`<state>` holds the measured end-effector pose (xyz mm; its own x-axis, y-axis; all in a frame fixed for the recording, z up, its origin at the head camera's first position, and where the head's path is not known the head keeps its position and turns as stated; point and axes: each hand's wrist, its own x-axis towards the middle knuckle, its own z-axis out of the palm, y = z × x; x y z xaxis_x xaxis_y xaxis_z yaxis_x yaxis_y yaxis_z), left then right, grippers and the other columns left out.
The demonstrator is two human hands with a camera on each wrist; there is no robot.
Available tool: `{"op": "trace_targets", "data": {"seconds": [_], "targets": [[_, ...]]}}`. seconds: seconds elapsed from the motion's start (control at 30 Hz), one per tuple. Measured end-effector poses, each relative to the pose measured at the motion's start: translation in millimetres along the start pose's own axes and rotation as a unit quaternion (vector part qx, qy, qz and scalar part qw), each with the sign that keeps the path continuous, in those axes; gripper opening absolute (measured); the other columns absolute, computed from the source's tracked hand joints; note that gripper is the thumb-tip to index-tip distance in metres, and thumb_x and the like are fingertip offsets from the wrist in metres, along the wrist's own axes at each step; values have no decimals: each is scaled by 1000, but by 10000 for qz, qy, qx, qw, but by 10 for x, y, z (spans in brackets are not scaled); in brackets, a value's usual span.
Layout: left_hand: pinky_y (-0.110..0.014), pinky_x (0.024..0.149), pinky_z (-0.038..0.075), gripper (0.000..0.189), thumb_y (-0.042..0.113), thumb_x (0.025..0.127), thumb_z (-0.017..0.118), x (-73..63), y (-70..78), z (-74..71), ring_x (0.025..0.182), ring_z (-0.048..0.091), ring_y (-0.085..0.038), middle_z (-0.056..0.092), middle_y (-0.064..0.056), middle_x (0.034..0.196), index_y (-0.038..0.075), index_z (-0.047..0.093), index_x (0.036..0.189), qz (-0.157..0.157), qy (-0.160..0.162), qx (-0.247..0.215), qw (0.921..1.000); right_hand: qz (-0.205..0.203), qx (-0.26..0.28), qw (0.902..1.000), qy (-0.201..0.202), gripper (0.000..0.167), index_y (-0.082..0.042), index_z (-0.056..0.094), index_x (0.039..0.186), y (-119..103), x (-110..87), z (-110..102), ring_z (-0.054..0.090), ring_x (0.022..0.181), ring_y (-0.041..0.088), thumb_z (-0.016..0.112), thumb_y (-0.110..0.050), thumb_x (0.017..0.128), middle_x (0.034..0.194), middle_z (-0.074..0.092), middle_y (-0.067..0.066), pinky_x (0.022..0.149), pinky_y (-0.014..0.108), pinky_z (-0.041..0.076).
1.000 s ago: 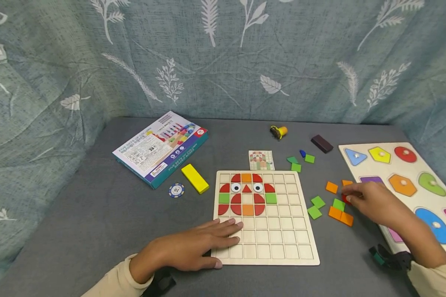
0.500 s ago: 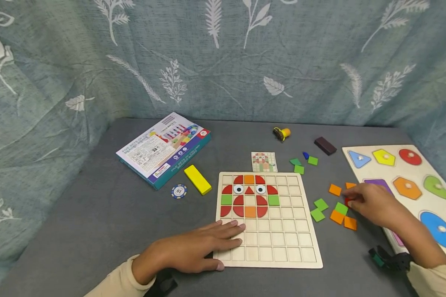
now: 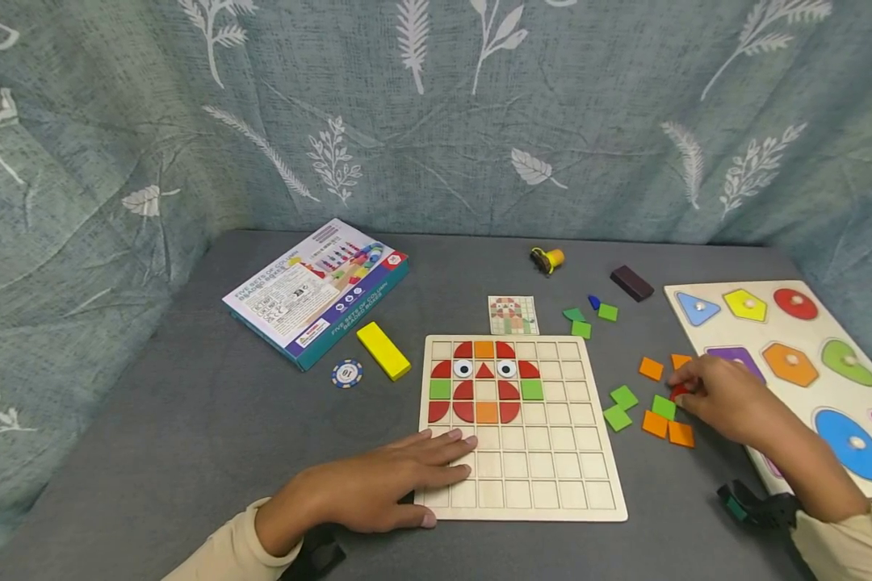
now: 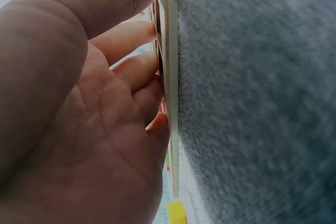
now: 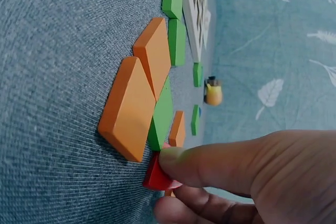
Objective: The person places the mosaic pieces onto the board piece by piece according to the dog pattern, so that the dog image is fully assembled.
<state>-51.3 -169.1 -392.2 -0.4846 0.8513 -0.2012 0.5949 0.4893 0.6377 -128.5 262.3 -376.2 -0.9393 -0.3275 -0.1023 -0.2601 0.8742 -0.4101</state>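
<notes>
My left hand (image 3: 385, 482) lies with fingers spread on the lower left of a pale wooden grid board (image 3: 552, 488), thumb at its near edge. In the left wrist view, the fingertips (image 4: 152, 30) rest over the board's edge. Red, orange and green tiles and two round eye pieces fill part of the board's upper left. To the right, my right hand (image 3: 734, 403) pinches a small red tile (image 5: 157, 174) between thumb and fingers, low at the cloth. Beside it lie a green tile (image 5: 161, 116) and orange tiles (image 5: 128, 111).
A printed pattern card (image 3: 513, 315) lies behind the board. Near the right hand is a knobbed shape puzzle (image 3: 756, 327). On the left are a flat box (image 3: 312, 290), a yellow block (image 3: 383, 350) and a poker chip (image 3: 346, 374). A dark block (image 3: 632, 283) lies at the back.
The head view shifts slightly back and forth. My left hand stays put on the board, and my right hand remains at the red tile with only slight finger movement.
</notes>
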Motion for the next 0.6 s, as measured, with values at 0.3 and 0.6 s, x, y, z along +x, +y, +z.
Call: {"op": "trace_targets", "data": {"seconds": [0.3,0.6], "targets": [[-40,117,14,59,20,96,63,-1,8,2,147,11,-16,18,3,161,13,39,150,-51,-4,-79,10000,-255,-237,9949,948,15,6,70,101,-57,-21,-3,51,68,20,68,2,86,89,64,11,56,30,45],[-40,118,13,59,21,96,62,6,6,-2,147,10,-15,17,4,161,14,39,150,-75,-27,-122,9999,-366,-92,9937,1054,24,7,68,110,-145,-6,18,52,74,24,63,7,86,96,60,17,58,32,48]]}}
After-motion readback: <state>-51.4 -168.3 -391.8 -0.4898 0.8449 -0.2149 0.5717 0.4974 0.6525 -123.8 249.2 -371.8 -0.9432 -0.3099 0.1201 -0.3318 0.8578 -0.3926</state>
